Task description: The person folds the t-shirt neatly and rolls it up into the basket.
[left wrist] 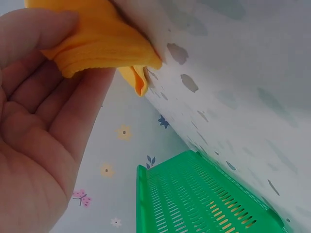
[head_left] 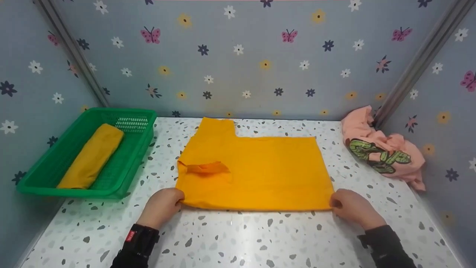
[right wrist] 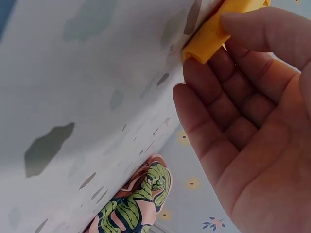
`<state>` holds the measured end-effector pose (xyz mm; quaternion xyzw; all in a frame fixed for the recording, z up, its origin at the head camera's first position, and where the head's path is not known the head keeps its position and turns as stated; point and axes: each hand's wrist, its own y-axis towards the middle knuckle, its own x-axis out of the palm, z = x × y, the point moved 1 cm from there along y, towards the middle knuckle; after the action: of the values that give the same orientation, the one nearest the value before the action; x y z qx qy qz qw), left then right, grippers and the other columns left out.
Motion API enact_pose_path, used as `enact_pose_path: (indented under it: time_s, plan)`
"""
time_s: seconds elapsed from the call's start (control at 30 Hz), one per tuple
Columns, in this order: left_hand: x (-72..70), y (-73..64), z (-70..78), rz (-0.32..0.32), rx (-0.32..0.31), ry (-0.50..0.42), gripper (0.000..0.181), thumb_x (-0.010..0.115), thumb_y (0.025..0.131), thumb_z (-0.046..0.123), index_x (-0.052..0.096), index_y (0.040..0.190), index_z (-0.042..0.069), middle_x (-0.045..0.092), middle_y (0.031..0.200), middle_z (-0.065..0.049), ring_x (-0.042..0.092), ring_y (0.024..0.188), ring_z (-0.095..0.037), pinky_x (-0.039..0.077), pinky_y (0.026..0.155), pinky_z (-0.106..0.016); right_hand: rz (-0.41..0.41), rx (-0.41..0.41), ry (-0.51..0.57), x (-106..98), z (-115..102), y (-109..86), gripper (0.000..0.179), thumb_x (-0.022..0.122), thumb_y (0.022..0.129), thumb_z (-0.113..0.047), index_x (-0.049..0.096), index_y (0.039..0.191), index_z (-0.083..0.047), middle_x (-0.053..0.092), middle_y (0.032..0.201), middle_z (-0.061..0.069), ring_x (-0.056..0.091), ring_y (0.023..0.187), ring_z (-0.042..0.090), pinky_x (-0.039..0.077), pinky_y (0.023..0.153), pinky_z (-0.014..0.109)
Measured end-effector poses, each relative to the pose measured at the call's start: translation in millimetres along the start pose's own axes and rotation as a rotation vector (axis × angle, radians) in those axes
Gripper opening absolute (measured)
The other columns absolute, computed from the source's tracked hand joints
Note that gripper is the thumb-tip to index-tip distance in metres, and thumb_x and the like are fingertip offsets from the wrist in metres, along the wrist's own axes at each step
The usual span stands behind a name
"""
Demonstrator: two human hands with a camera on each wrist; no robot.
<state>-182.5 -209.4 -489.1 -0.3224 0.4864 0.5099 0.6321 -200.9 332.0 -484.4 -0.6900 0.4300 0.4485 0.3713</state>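
Note:
A yellow shirt [head_left: 260, 171] lies folded on the speckled table, with one sleeve [head_left: 217, 128] sticking out at its far left. A loose orange-yellow flap [head_left: 208, 168] stands up a little on its left part. My left hand [head_left: 163, 206] pinches the near left corner; in the left wrist view the thumb lies over the cloth [left wrist: 97, 43] and fingers are beneath it. At the near right corner, my right hand [head_left: 356, 208] pinches the folded edge [right wrist: 209, 41] between thumb and fingers. The near edge runs fairly straight between both hands.
A green basket [head_left: 122, 182] stands at the left, holding a rolled mustard-yellow cloth [head_left: 93, 156]. At the right, a crumpled pink garment [head_left: 386, 152] with a green print lies against the wall. Flower-patterned panels [head_left: 253, 82] enclose the table [head_left: 238, 242] at the back and sides.

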Motion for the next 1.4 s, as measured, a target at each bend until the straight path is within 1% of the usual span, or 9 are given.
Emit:
enact_pose_path:
  time_s: [0.27,0.43,0.5,0.7,0.77,1.07,1.27,1.4]
  plan:
    - [-0.4,-9.2,3.3,-0.001,-0.019,-0.006,0.023,0.069,0.080,-0.005,0.061,0.068,0.012,0.050,0.067,0.002,0.045,0.062,-0.018,0.040,0.063,-0.036,-0.020,0.015,-0.011,3.5,-2.2,-8.1,0.014,0.072,0.079,-0.007,0.061,0.078,-0.017,0.050,0.073,-0.005,0.046,0.068,0.016,0.041,0.066,0.036]
    - [-0.4,-12.8,4.0,-0.016,-0.017,0.014,0.025,0.068,0.081,-0.005,0.059,0.067,0.013,0.049,0.066,0.002,0.044,0.061,-0.018,0.040,0.063,-0.036,-0.032,0.016,-0.017,6.3,-1.2,-10.7,0.015,0.072,0.078,-0.007,0.061,0.077,-0.017,0.049,0.073,-0.005,0.046,0.067,0.015,0.041,0.065,0.036]
    - [-0.3,-14.1,3.8,-0.019,-0.016,0.018,0.025,0.068,0.081,-0.005,0.058,0.067,0.014,0.049,0.066,0.002,0.044,0.061,-0.018,0.040,0.063,-0.036,-0.025,0.001,-0.021,6.4,-1.7,-12.1,0.016,0.072,0.077,-0.007,0.060,0.077,-0.017,0.049,0.073,-0.006,0.045,0.067,0.015,0.040,0.065,0.036]
    - [-0.1,-17.4,3.7,-0.052,-0.041,-0.001,0.025,0.070,0.081,-0.003,0.058,0.067,0.014,0.048,0.066,0.002,0.044,0.062,-0.018,0.040,0.063,-0.036,0.040,-0.094,-0.041,5.7,-3.6,-17.9,0.016,0.072,0.077,-0.007,0.060,0.075,-0.018,0.046,0.073,-0.009,0.044,0.067,0.011,0.040,0.063,0.034]
    - [-0.1,-18.3,3.9,-0.059,-0.046,-0.008,0.025,0.070,0.081,-0.002,0.058,0.067,0.014,0.048,0.066,0.002,0.044,0.062,-0.018,0.040,0.063,-0.037,0.048,-0.104,-0.040,6.2,-3.2,-18.9,0.017,0.072,0.076,-0.006,0.060,0.075,-0.018,0.046,0.073,-0.010,0.044,0.067,0.011,0.041,0.063,0.034]
    - [0.4,-21.5,4.9,-0.060,-0.037,-0.014,0.021,0.071,0.080,-0.003,0.063,0.069,0.013,0.050,0.066,0.003,0.045,0.061,-0.017,0.043,0.065,-0.037,0.030,-0.087,-0.028,9.3,0.1,-19.9,0.018,0.072,0.077,-0.007,0.059,0.076,-0.018,0.047,0.073,-0.010,0.044,0.067,0.011,0.041,0.063,0.035]
    - [1.4,-21.5,4.8,-0.080,-0.056,-0.008,0.018,0.071,0.082,-0.002,0.066,0.071,0.012,0.052,0.067,0.003,0.046,0.062,-0.017,0.044,0.066,-0.038,0.014,-0.061,-0.015,10.1,-0.8,-20.3,0.018,0.073,0.076,-0.006,0.059,0.075,-0.018,0.048,0.072,-0.009,0.044,0.067,0.012,0.040,0.063,0.035]
    - [1.0,-21.4,4.8,-0.094,-0.069,-0.011,0.016,0.071,0.082,-0.001,0.068,0.074,0.012,0.055,0.069,0.003,0.048,0.064,-0.017,0.046,0.068,-0.039,-0.010,-0.022,-0.008,10.7,-1.2,-20.4,0.017,0.072,0.077,-0.006,0.060,0.076,-0.018,0.049,0.072,-0.008,0.045,0.067,0.013,0.041,0.065,0.036]
